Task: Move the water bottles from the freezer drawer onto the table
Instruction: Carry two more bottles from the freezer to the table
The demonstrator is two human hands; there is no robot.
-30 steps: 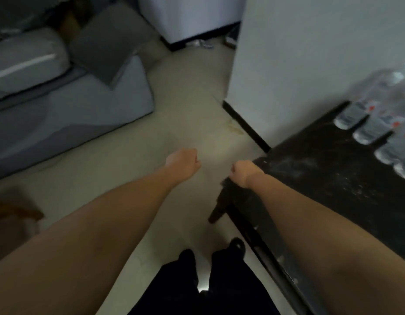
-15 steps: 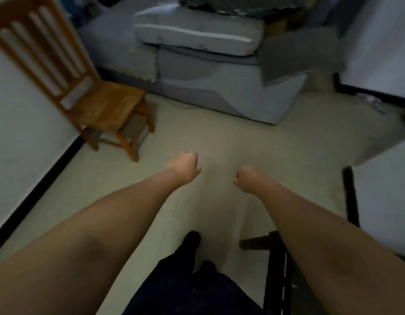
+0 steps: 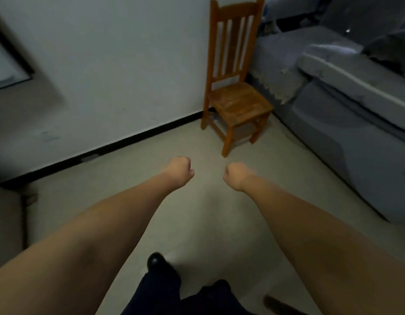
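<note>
Pale beige floor (image 3: 197, 223) fills most of the view, meeting a white wall w/ a black skirting strip (image 3: 119, 142) along its base. Standing on it: a wooden chair (image 3: 236, 103) w/ slatted back, upright, back against the wall in the corner, and just beside it on the right a grey sofa (image 3: 356, 137) (base resting on the floor). Near the bottom edge, a black shoe (image 3: 155, 261) planted on the floor.

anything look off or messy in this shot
Nothing is spilled or broken. The one odd thing for the task: no bottle, freezer or table is in view. Both the left hand and right hand are empty fists over bare floor, facing a wooden chair and grey sofa.
</note>
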